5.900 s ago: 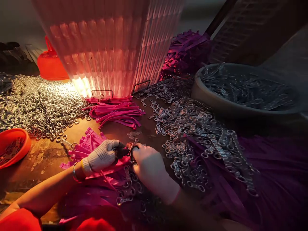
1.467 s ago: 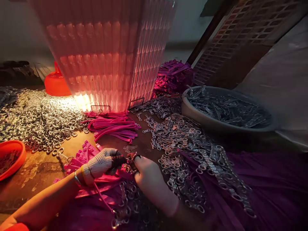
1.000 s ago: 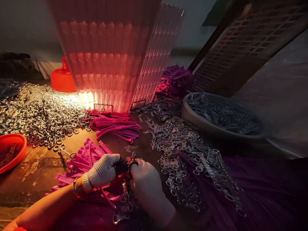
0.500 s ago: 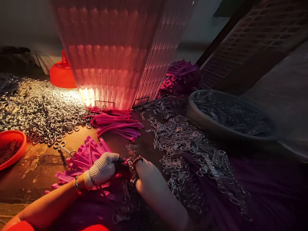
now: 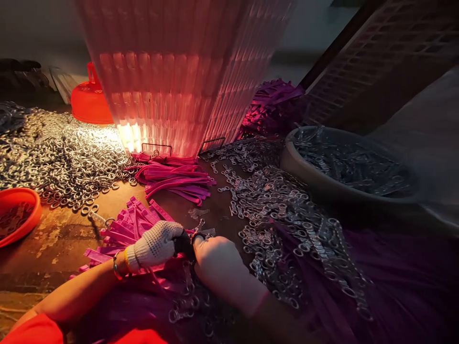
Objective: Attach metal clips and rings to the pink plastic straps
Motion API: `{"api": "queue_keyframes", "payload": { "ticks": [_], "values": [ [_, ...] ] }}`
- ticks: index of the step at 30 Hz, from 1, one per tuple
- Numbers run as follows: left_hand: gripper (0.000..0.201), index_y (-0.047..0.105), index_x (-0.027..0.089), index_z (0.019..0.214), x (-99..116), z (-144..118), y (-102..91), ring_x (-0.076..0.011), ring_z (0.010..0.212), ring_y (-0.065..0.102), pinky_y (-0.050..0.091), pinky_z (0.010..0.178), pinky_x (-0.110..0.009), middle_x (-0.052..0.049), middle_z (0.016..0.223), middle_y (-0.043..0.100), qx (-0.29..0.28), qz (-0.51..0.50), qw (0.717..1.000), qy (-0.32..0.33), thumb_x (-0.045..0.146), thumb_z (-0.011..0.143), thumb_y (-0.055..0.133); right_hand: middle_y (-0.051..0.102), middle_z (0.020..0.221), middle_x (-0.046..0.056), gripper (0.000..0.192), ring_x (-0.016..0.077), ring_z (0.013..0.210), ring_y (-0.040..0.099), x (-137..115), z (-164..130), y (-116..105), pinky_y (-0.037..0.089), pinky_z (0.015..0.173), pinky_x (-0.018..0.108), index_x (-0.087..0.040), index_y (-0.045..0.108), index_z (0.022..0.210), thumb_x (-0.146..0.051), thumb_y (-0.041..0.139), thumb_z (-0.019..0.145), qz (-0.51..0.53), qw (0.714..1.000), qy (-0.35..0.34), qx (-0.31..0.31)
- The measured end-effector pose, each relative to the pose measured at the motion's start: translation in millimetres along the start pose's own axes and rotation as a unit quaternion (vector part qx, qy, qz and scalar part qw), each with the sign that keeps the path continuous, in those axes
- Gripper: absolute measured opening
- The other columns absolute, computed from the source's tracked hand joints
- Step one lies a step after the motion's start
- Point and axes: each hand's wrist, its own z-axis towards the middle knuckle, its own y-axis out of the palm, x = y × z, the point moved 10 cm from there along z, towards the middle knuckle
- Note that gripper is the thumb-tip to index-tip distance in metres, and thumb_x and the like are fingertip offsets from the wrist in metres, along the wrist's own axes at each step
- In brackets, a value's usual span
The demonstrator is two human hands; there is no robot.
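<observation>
Over pink straps (image 5: 124,229), left hand (image 5: 154,246) and right hand (image 5: 218,267) pinch a metal ring (image 5: 197,235); dim light risks a slip.

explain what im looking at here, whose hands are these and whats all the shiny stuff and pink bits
The view comes from a camera worn on a person's head, looking down at their own gloved hands. The left hand and right hand meet over a small metal clasp, pinched between the fingers; exactly how it is gripped is hard to see. Under them lie pink straps. On the worn table sit a heap of metal rings, a pile of metal clasps, a grey basin holding more, and an orange bowl. A lit ribbed lamp shade stands behind.
</observation>
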Motion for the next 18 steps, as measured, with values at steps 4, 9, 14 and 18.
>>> {"api": "queue_keyframes", "payload": {
  "ticks": [4, 9, 14, 18],
  "values": [
    [0.015, 0.072, 0.017, 0.083, 10.4, -10.5, -32.5, -0.0148, 0.068, 0.059, 0.041, 0.063, -0.023, -0.003, 0.077, 0.069, -0.033, 0.133, 0.990, 0.037, 0.016, 0.083, 0.056, 0.067, 0.068, 0.011, 0.009, 0.0213, 0.063, 0.063, 1.7, -6.0, -0.9, 0.017, 0.053, 0.033, -0.014, 0.061, 0.079, -0.011, 0.054, 0.074, -0.001, 1.000, 0.000, -0.006],
    [0.020, 0.075, 0.018, 0.096, -9.5, -22.4, -89.4, -0.0182, 0.077, 0.064, 0.046, 0.071, -0.028, -0.007, 0.088, 0.073, 0.081, 0.165, 0.983, -0.017, 0.019, 0.079, 0.063, 0.069, 0.087, 0.009, 0.008, 0.0217, 0.081, 0.061, 32.2, 0.7, -5.4, 0.033, 0.066, 0.031, -0.018, 0.065, 0.080, -0.019, 0.057, 0.077, 0.022, 0.999, -0.022, 0.012],
    [0.027, 0.070, 0.013, 0.096, -52.3, -18.4, -40.7, -0.0054, 0.041, 0.044, 0.031, 0.040, -0.017, -0.001, 0.063, 0.062, 0.096, -0.349, 0.915, -0.179, 0.037, 0.086, 0.062, 0.067, 0.112, 0.013, 0.028, 0.0220, 0.105, 0.058, 143.5, 66.4, 21.0, 0.039, 0.081, 0.028, -0.014, 0.066, 0.108, -0.015, 0.047, 0.086, -0.011, 0.994, 0.109, 0.015],
    [0.039, 0.066, 0.008, 0.094, -66.4, -10.8, 21.8, -0.0073, 0.041, 0.051, 0.021, 0.030, -0.015, -0.008, 0.072, 0.066, 0.056, -0.650, 0.702, -0.285, 0.044, 0.093, 0.052, 0.064, 0.119, 0.021, 0.032, 0.0301, 0.110, 0.055, 201.3, 116.5, 47.0, 0.040, 0.081, 0.035, -0.009, 0.067, 0.107, -0.008, 0.047, 0.082, -0.037, 0.988, 0.146, 0.009]
  ]
}}
